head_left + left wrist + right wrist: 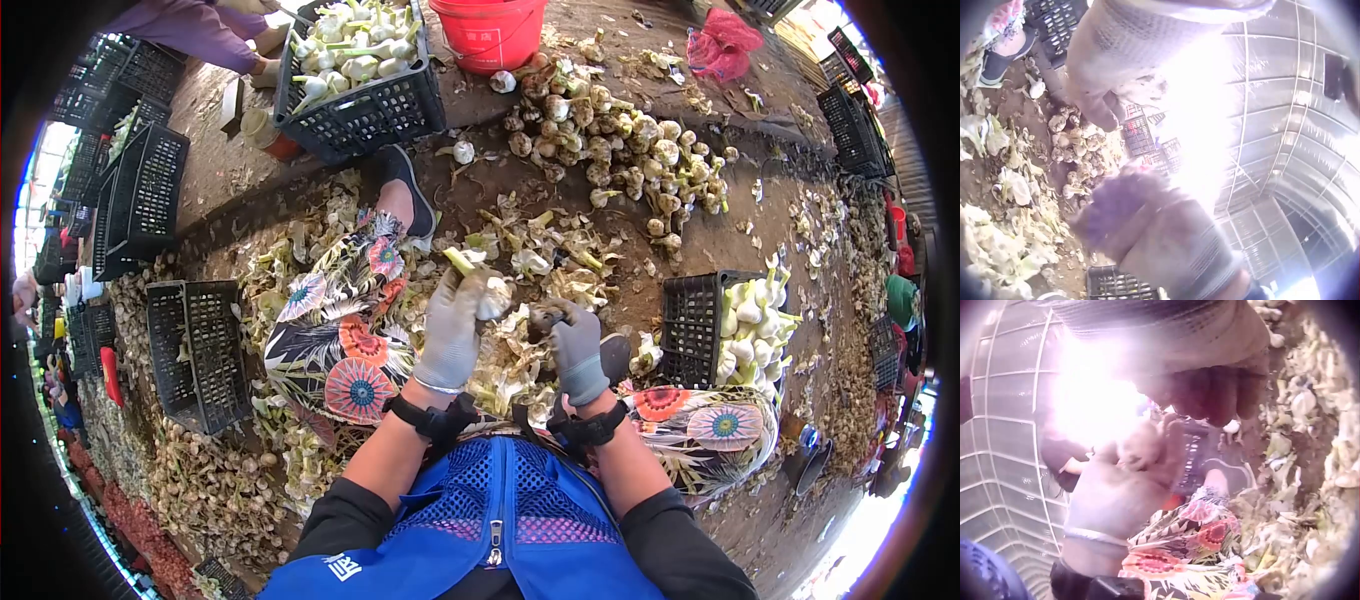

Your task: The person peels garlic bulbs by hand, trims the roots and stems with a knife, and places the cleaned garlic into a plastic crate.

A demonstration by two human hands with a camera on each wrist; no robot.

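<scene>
In the head view, the gloved left hand (452, 335) grips a garlic bulb (495, 298), its short green stem sticking up past the fingers. The right wrist view also shows this bulb (1140, 449) held by the left hand (1116, 494). To its right, the gloved right hand (578, 352) has curled fingers with dark, dirty tips, apart from the bulb; whether they hold anything is unclear. In the left wrist view the right hand (1175, 247) is blurred. Peeled skins (530, 262) lie on the ground beneath both hands.
A black crate (365, 125) of trimmed garlic stands at the upper left, beside a red bucket (490, 35). Untrimmed garlic (600, 130) is heaped ahead. Another crate (690, 330) with garlic stands at the right, an empty crate (200, 350) at the left. A shoe (420, 205) rests ahead.
</scene>
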